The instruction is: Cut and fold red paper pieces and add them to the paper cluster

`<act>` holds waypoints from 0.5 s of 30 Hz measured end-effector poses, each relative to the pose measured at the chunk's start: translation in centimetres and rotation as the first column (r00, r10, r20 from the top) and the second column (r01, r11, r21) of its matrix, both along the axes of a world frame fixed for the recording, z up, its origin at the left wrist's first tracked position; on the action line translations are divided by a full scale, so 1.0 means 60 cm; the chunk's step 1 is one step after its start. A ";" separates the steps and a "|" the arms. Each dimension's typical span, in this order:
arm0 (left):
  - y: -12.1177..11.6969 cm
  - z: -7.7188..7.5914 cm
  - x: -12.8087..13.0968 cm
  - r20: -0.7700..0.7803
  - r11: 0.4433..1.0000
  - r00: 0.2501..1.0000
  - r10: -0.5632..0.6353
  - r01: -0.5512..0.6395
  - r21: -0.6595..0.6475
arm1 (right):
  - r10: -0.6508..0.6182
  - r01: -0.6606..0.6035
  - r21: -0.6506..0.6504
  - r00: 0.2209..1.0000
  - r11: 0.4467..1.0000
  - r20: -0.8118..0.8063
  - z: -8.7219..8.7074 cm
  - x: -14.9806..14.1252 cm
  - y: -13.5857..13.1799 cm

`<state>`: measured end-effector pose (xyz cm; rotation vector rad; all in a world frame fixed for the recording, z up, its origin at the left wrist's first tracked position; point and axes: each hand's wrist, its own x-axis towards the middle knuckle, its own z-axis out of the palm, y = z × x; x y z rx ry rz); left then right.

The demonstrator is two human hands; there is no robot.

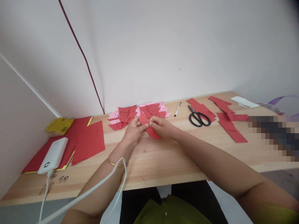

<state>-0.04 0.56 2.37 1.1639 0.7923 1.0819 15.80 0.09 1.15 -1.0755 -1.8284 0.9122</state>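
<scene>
Both my hands meet over the middle of the wooden table (163, 161) and pinch a small red paper piece (149, 126) between them. My left hand (133, 130) grips its left end with closed fingers; a thin gold bangle sits on that wrist. My right hand (161, 127) holds the right end, fingers also closed. Just behind the hands lies a pile of folded red and pink paper pieces (137, 113).
Black scissors (198, 117) and a pen (177, 109) lie to the right, with red paper strips (230, 124) beyond them. Red paper sheets (86, 143), a white power bank (53, 154) with a cable, and a yellow packet (60, 125) lie at left. The wall stands close behind.
</scene>
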 end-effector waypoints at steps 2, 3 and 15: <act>0.003 0.001 -0.005 0.004 0.999 1.000 -0.027 0.027 -0.038 | -0.013 0.013 0.005 1.000 1.000 0.010 0.001 0.002 0.002; 0.005 0.000 -0.008 -0.015 0.998 0.999 -0.036 0.035 -0.054 | -0.014 0.014 0.010 1.000 1.000 0.019 0.001 0.003 0.003; 0.006 -0.004 -0.017 -0.419 0.996 0.904 0.087 -0.068 0.058 | -0.046 0.029 0.097 0.982 0.995 0.182 -0.003 0.015 0.012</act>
